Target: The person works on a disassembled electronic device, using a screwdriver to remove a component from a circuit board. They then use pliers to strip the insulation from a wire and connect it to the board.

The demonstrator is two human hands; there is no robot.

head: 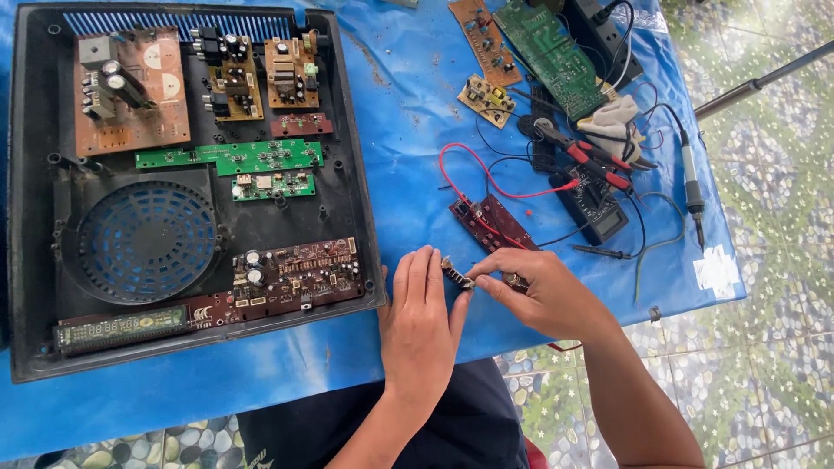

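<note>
Far to the left of the hands, an opened black case (187, 187) lies flat with its circuit boards (228, 156) and round fan grille (146, 241) exposed; disassembly thus appears done. At the near table edge, the left hand (421, 321) rests palm down, thumb and forefinger closed on one end of a small dark component (458, 274). The right hand (543, 291) pinches its other end, fingers curled; what the part is cannot be told at this size. Just beyond the hands lies a dark red board (493, 222) with a red wire (486, 178). Farther right sit a multimeter (595, 208) and soldering iron (691, 182), both untouched, so testing or soldering seems left.
</note>
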